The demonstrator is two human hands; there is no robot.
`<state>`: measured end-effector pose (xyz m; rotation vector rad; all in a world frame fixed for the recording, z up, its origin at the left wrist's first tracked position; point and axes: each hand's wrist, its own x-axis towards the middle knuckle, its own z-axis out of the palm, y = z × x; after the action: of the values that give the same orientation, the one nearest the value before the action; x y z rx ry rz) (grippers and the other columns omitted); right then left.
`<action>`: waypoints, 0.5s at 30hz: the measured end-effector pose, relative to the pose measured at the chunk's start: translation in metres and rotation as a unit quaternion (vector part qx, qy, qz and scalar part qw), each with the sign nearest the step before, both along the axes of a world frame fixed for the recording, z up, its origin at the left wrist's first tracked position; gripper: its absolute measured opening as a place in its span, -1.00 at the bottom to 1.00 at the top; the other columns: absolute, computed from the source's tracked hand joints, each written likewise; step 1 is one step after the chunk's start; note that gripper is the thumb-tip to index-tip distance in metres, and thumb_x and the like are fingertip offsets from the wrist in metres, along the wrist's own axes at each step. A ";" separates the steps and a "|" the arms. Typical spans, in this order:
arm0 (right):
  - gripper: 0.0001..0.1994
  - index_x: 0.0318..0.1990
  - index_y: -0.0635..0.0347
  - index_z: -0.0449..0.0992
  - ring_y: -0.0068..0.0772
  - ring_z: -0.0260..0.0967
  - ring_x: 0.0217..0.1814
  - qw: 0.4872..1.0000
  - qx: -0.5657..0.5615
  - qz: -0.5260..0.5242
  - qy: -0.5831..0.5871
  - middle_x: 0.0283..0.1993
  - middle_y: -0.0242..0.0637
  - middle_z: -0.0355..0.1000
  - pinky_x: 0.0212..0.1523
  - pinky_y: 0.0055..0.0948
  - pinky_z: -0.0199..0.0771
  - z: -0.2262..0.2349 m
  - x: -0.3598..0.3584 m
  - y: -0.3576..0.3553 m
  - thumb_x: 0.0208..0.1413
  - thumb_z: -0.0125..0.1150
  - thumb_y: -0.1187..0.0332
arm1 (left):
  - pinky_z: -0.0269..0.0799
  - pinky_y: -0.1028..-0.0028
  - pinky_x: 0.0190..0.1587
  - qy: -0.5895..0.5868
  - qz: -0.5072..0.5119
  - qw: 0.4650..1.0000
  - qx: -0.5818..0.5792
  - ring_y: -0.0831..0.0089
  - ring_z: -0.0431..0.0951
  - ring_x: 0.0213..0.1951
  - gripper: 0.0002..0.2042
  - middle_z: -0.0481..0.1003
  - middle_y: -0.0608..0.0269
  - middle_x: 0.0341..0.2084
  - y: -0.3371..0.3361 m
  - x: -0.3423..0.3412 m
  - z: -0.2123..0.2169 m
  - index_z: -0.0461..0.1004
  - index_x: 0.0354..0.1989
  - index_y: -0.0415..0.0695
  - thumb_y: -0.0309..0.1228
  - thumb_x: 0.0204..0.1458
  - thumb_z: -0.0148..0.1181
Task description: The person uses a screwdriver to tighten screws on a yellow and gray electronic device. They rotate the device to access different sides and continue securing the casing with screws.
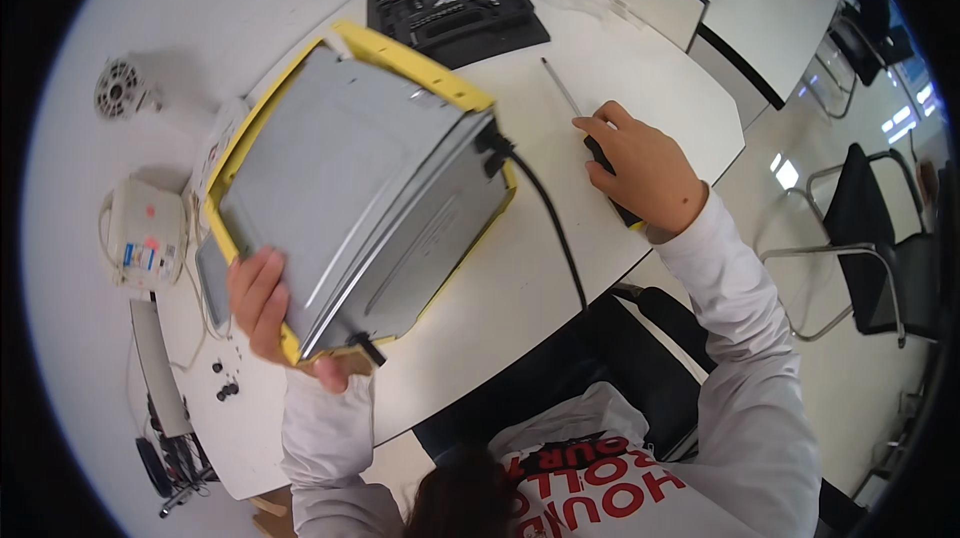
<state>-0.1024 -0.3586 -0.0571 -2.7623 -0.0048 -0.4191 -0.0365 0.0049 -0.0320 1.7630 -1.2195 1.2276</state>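
My left hand (262, 310) is closed on the lower left corner of a grey metal appliance casing (320, 158) with a yellow frame (410, 68). The casing is tilted above the white table, and some of my fingers are hidden behind it. From its right side a black cable (555, 213) runs down past the table edge. My right hand (645, 173) is wrapped round a screwdriver (563, 88) lying low over the table. Its long thin shaft points away from me, and its dark handle shows under my palm.
An open black tool case (455, 3) with sockets lies at the far edge. Small black parts and screws (228, 390) are scattered at the left, near a cream-coloured device (145, 235). A black chair (865, 228) stands on the floor to the right. The white table (670, 88) has a curved edge.
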 end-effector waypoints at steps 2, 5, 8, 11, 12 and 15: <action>-0.64 -0.02 0.19 0.45 -0.17 0.45 -0.23 1.000 -0.005 0.006 -0.011 -0.15 -0.25 0.37 -0.25 -0.27 0.49 0.001 -0.008 -0.012 -0.04 0.15 0.45 | 0.14 -0.10 0.15 -0.024 0.003 1.000 -0.018 -0.04 0.46 -0.08 -0.45 0.45 -0.18 -0.16 -0.004 0.000 -0.002 0.30 -0.09 -0.23 0.05 0.02 -0.24; -0.66 -0.02 0.16 0.45 -0.24 0.45 -0.23 0.999 -0.045 -0.004 -0.023 -0.20 -0.32 0.40 -0.30 -0.32 0.49 0.003 -0.014 -0.026 -0.02 0.13 0.49 | 0.20 -0.07 0.15 -0.069 -0.009 0.997 -0.038 -0.05 0.44 -0.05 -0.47 0.44 -0.21 -0.14 -0.009 0.008 -0.001 0.30 -0.12 -0.25 0.00 0.02 -0.28; -0.68 -0.05 0.13 0.47 -0.30 0.43 -0.20 0.995 -0.090 -0.023 -0.028 -0.22 -0.36 0.42 -0.32 -0.34 0.49 0.005 -0.012 -0.033 -0.03 0.12 0.51 | 0.23 -0.06 0.14 -0.095 -0.012 0.992 -0.080 -0.06 0.45 -0.06 -0.50 0.44 -0.25 -0.14 -0.019 0.011 -0.004 0.31 -0.17 -0.27 -0.04 0.00 -0.29; -0.72 -0.10 0.14 0.48 -0.29 0.41 -0.17 0.994 -0.099 -0.034 -0.036 -0.21 -0.36 0.43 -0.30 -0.34 0.49 -0.002 -0.002 -0.034 -0.02 0.10 0.50 | 0.27 -0.07 0.11 -0.100 0.009 0.989 -0.112 -0.06 0.47 -0.12 -0.51 0.45 -0.23 -0.17 -0.021 0.009 -0.004 0.31 -0.21 -0.25 -0.04 -0.03 -0.29; -0.74 -0.11 0.14 0.49 -0.28 0.41 -0.16 0.994 -0.089 -0.021 -0.063 -0.21 -0.35 0.43 -0.29 -0.33 0.49 -0.005 0.005 -0.031 -0.01 0.09 0.50 | 0.27 -0.07 0.11 -0.105 -0.014 0.988 -0.115 -0.05 0.47 -0.12 -0.50 0.45 -0.22 -0.18 -0.018 0.011 -0.004 0.31 -0.20 -0.25 -0.02 -0.01 -0.29; -0.76 -0.14 0.14 0.52 -0.22 0.41 -0.12 0.992 -0.049 -0.021 -0.110 -0.19 -0.33 0.45 -0.18 -0.31 0.49 -0.013 0.014 -0.023 0.03 0.04 0.50 | 0.27 -0.06 0.11 -0.113 -0.023 0.989 -0.091 -0.02 0.48 -0.12 -0.45 0.46 -0.16 -0.22 -0.003 0.023 -0.009 0.29 -0.18 -0.22 0.10 0.06 -0.28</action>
<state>-0.0880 -0.3819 -0.0700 -2.8011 -0.0231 -0.7514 -0.0136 0.0018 -0.0405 1.4864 -1.2240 1.4934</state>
